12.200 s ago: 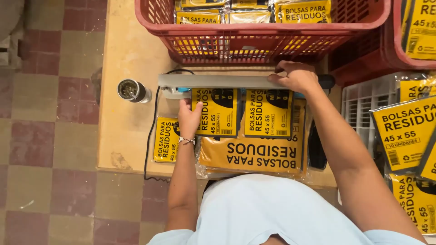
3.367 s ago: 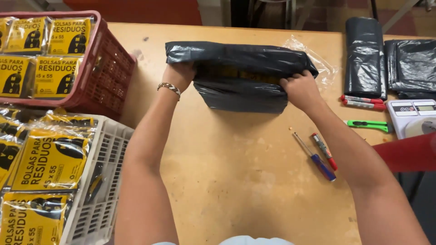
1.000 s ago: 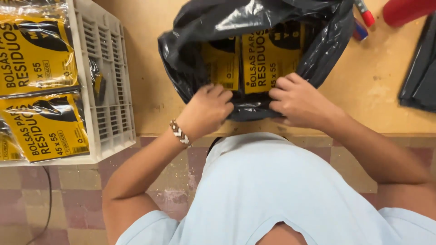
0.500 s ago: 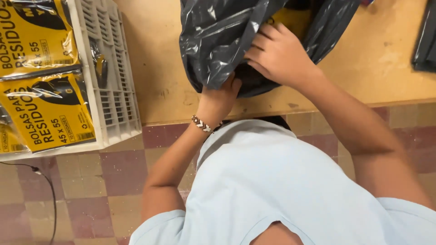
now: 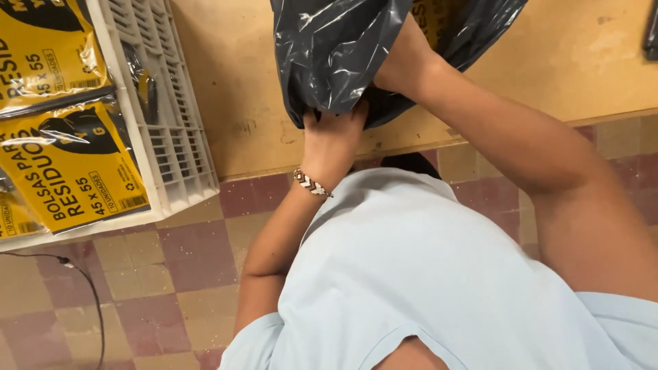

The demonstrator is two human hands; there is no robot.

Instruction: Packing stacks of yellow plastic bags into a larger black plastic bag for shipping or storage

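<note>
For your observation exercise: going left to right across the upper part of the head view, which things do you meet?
Yellow packets → white slatted crate → bare wooden table → black plastic bag, left hand gripping its lower edge → right hand inside the bag.

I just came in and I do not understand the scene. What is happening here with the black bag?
A person in a light blue shirt stands at a wooden table and handles a black plastic bag at its edge. The left hand has a closed grip on the bag's lower edge, while the right hand reaches into it, mostly hidden. Something yellow shows inside the bag. To the left, a white crate holds yellow packets.
</note>
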